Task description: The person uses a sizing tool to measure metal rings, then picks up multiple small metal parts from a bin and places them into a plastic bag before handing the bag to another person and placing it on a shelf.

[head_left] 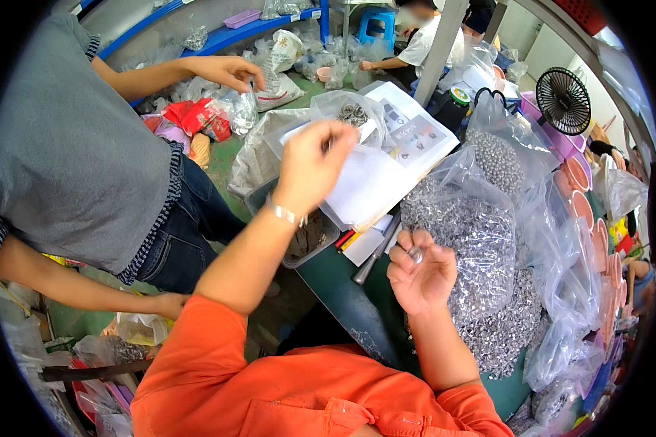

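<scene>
My right hand (421, 280) is raised palm-up with curled fingers. A small shiny silver metal piece (415, 253) sits between its fingers. My left hand (315, 164), a bracelet at its wrist, hangs over an open binder of papers (368, 186). Its fingers are bent together and blurred, so anything they pinch cannot be made out. Just beyond it, on the binder, lies a clear bag (372, 124) with silver ring-like parts (353, 113). Beside my right hand rests a large clear bag of small silver metal parts (466, 233), with more loose parts (499, 328) heaped on the green table.
A person in a grey shirt (87, 146) stands at left, one hand (229, 71) over bags. Pens (346, 239) and a dark metal tool (375, 255) lie near a plastic tub (310, 244). A black fan (563, 100) and pink bowls (582, 207) stand at right.
</scene>
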`<state>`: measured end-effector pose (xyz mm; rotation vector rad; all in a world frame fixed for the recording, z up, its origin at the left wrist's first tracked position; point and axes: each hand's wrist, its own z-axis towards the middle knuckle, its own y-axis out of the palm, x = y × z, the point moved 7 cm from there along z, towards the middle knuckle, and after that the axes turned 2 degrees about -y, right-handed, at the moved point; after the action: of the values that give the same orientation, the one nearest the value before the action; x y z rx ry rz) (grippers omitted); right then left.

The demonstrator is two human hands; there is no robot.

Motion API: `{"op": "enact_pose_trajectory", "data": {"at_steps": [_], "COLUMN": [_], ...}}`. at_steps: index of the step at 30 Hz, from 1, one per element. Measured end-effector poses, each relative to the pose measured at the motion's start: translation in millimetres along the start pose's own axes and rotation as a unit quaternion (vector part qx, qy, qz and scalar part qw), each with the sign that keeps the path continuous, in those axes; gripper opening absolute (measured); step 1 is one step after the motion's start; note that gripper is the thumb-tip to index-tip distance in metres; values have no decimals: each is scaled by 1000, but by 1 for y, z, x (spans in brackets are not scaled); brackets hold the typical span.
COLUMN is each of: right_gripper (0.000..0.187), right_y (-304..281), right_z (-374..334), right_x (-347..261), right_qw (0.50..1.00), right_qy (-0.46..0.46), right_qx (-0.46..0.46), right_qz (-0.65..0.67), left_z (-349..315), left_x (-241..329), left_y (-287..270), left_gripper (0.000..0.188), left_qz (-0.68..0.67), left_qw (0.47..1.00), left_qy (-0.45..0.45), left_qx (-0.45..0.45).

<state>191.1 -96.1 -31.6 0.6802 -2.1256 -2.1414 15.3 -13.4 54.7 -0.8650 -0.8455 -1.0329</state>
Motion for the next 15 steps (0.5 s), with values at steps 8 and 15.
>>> {"op": "enact_pose_trajectory", "data": {"at_steps": [8,15], "right_gripper": [8,8], "right_y": [-8,-14], "right_z": [-25,-30], "right_x": [4,-3], "right_qw": [988,979], "right_qy": [76,56], "right_qx": [51,83], "right_qz": [-128,-175], "left_z": [89,87], "left_x": [-55,-55], "left_y": [70,85], "left_gripper": [17,17], "left_qz": [537,553], "left_qw": [809,782], "left_qy": [82,198], "left_qx": [-223,-209]}}
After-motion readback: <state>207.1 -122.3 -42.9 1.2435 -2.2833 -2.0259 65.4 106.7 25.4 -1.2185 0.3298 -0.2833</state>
